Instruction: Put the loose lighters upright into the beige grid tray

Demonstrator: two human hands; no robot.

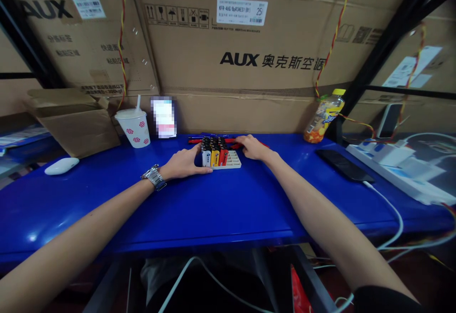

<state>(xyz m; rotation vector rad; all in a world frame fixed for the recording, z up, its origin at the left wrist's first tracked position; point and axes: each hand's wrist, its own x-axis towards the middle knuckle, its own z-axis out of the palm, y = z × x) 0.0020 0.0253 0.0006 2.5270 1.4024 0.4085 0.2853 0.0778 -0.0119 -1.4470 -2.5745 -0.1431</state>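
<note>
OK, left hand (183,163) is bracing the left end of a pale slotted plastic tray (234,160): thumb is lying along the front lower edge, other fingers are curving round the side, gap about matching the tray end. Probably it's keeping a light tray from skidding on the glossy blue table (221,208).

Right hand (253,147) is arching palm-down just behind the tray's right corner, fingers bent, tips pointing at slim loose red pieces (230,140). Can't tell if they're pinching one; contact is too small to read.

Tray is sitting mid-table, towards the back. Upright white, yellow and red lighters with black tops (215,157) are filling its left part, pale slots are showing on the right. Slots are presumably keeping them vertical, colours lining up in columns. Loose pieces are lying right behind, so the block is partly masking them.

Further out: white flower-print cup with straw (133,130) and propped lit phone (164,117) are standing left; yellow-capped clear bottle (322,118) is leaning back right. Black phone (344,165) and white power strip (395,175) are taking up the right side, white cable (390,201) is looping near the right forearm, so a snag risk. Big brown cardboard carton (199,75) is walling off the back, limiting reach that way.
</note>
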